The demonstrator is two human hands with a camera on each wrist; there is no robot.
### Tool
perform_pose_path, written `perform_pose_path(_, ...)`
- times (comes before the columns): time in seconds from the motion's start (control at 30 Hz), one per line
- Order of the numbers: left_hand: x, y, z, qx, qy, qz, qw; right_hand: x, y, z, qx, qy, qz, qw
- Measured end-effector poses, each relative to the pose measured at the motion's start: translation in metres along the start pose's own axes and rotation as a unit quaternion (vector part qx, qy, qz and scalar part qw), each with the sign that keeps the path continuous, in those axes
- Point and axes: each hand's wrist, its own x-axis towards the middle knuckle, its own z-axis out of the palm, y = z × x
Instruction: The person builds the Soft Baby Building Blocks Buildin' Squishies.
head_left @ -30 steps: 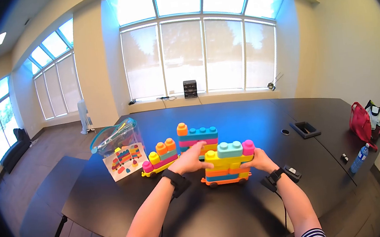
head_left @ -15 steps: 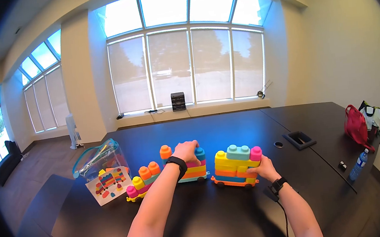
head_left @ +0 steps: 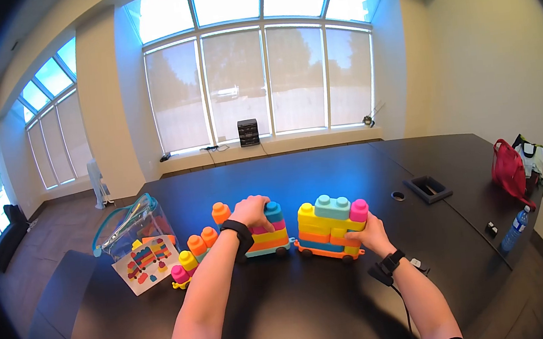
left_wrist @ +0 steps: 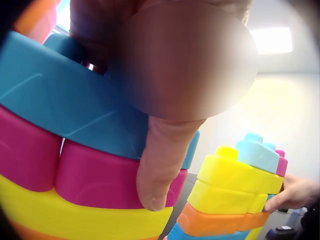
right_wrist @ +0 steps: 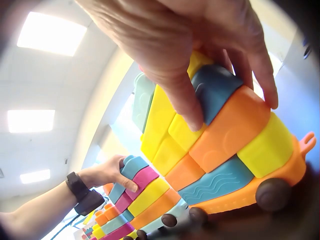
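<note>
My left hand (head_left: 250,214) grips the middle toy block wagon (head_left: 271,240) from above, its thumb pressed down the near face over the teal and magenta blocks. Layers of teal, magenta, yellow and orange blocks sit on this wagon's wheeled base. My right hand (head_left: 372,237) holds the right block wagon (head_left: 323,230) at its right end, thumb (right_wrist: 185,102) on a yellow block. That wagon carries yellow, orange and blue blocks, topped by light teal and pink ones. The two wagons' facing ends meet closely. Left of them stands a small stepped block wagon (head_left: 189,263), partly behind my left forearm.
A picture card (head_left: 146,265) leans against a clear zip bag (head_left: 135,230) at the left of the dark table (head_left: 326,316). A table socket box (head_left: 428,189), a water bottle (head_left: 515,230) and a red bag (head_left: 508,168) lie to the right.
My left hand has gone from beside the right wagon to the middle wagon and taken hold of it. The gap between the middle and right wagons has narrowed since half a second ago.
</note>
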Motion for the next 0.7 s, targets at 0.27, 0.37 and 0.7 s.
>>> perform_pose_path(0.27,0.001,0.000,0.009,0.012,0.023,0.005,1.000,0.007,0.005,0.012,0.001,0.001,-0.005,1.000)
perform_pose_path(0.37,0.006,0.005,0.014,0.030,0.012,0.009,0.999,0.005,0.002,0.011,0.018,0.001,0.005,1.000)
perform_pose_path(0.7,-0.014,0.000,0.010,-0.079,0.201,0.144,0.966,0.000,0.005,0.004,0.031,-0.001,0.021,0.999)
